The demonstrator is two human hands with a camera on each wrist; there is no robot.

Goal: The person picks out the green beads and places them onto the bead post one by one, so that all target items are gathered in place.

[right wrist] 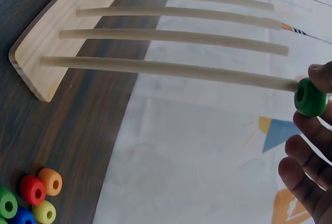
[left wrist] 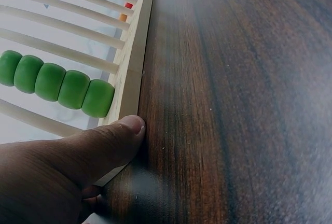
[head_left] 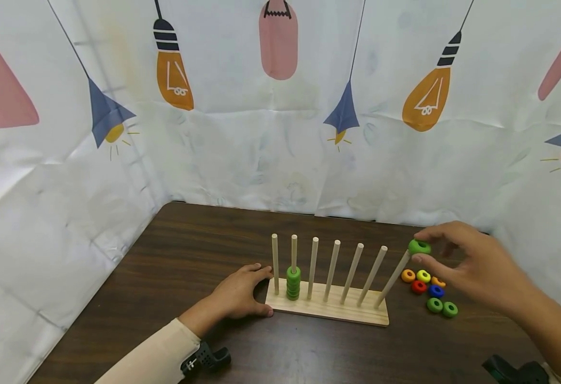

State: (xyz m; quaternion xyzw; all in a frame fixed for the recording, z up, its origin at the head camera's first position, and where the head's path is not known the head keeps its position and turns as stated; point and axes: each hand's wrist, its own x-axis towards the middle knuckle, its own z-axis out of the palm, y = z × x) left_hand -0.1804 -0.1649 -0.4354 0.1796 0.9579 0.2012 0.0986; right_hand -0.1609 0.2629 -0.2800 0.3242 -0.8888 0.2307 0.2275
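Observation:
A wooden peg stand (head_left: 330, 306) with a row of upright pegs rests on the table. My left hand (head_left: 236, 294) grips its left end, the thumb on the front edge, as the left wrist view also shows. Several green beads (head_left: 293, 284) are stacked on the second peg from the left. Between thumb and fingertips, my right hand (head_left: 477, 264) pinches a green bead (head_left: 419, 247) beside the top of the rightmost peg (head_left: 394, 277). In the right wrist view that held bead (right wrist: 310, 98) appears right at the peg's tip; whether it is threaded, I cannot tell.
Loose beads lie on the dark wooden table (head_left: 175, 256) right of the stand: a red bead (head_left: 418, 287), a blue bead (head_left: 436, 290), a yellow bead (head_left: 423, 276), orange ones (head_left: 408, 276) and two green ones (head_left: 450, 309). A printed cloth (head_left: 242, 154) hangs behind the table.

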